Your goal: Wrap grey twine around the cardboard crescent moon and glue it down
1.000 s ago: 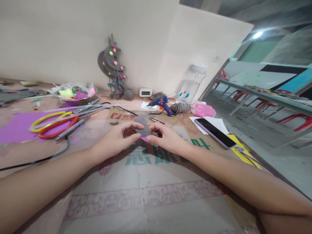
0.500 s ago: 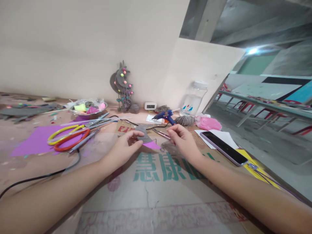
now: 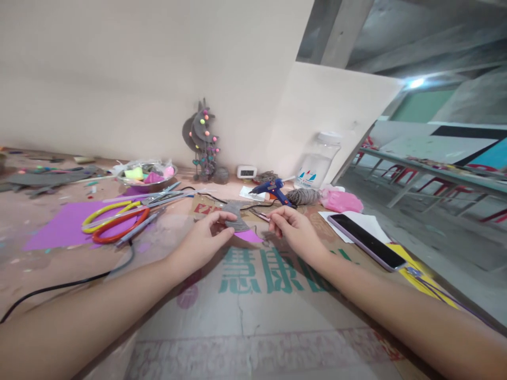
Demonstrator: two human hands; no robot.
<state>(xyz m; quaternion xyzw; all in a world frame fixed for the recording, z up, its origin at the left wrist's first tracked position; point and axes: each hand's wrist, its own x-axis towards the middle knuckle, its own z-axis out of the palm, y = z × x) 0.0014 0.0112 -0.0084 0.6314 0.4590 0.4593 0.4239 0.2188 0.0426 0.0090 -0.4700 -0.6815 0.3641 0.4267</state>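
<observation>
My left hand (image 3: 208, 235) is closed on a grey felt-like piece (image 3: 236, 217), pinching its left edge between thumb and fingers. A purple scrap (image 3: 249, 236) shows beneath the piece's lower edge. Thin grey yarn (image 3: 257, 231) curls between the two hands. My right hand (image 3: 291, 226) has its fingertips pressed together just right of the piece; what they hold, if anything, is too small to make out. Pinkish metal tweezers (image 3: 259, 214) lie right behind those fingertips, partly hidden by them. The blue glue gun (image 3: 273, 189) rests beyond my right hand.
Scissors (image 3: 114, 216) with yellow and red handles lie on purple sheets (image 3: 55, 227) at left. Behind stand a bowl (image 3: 146, 184) of coloured bits, a decorated grey moon (image 3: 202, 137), a small clock (image 3: 246, 172) and a bottle (image 3: 317, 161). A phone (image 3: 366, 241) lies at right; a black cord (image 3: 59, 287) crosses the left.
My right hand has shifted slightly left, closer to the grey piece, covering more of the tweezers. My left hand keeps its hold. The whole view has moved slightly.
</observation>
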